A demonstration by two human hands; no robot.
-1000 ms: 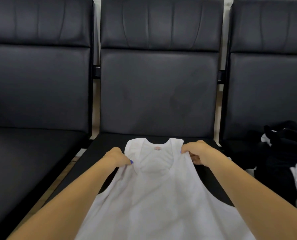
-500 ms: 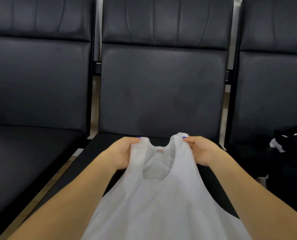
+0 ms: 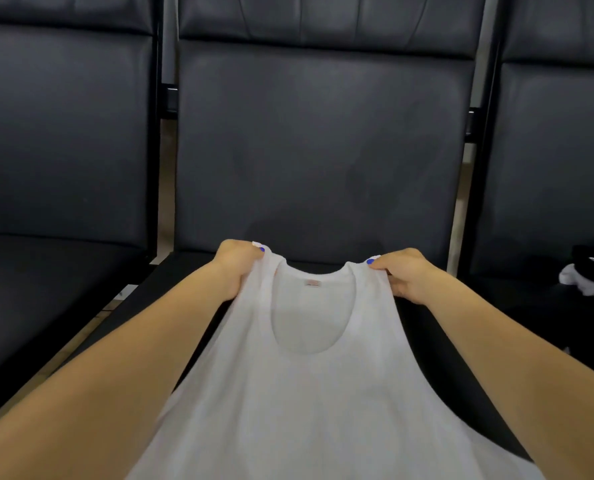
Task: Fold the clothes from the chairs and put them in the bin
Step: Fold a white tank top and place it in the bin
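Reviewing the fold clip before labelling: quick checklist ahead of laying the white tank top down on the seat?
1. Left hand grip on left strap: ok, pinched.
2. Right hand grip on right strap: ok, pinched.
3. Tank top spread flat between the hands: ok, neckline open.
4. Middle seat bare where visible: ok.
5. Hem hanging straight: cannot tell, out of frame.
6. Bin within reach: cannot tell, not in view.
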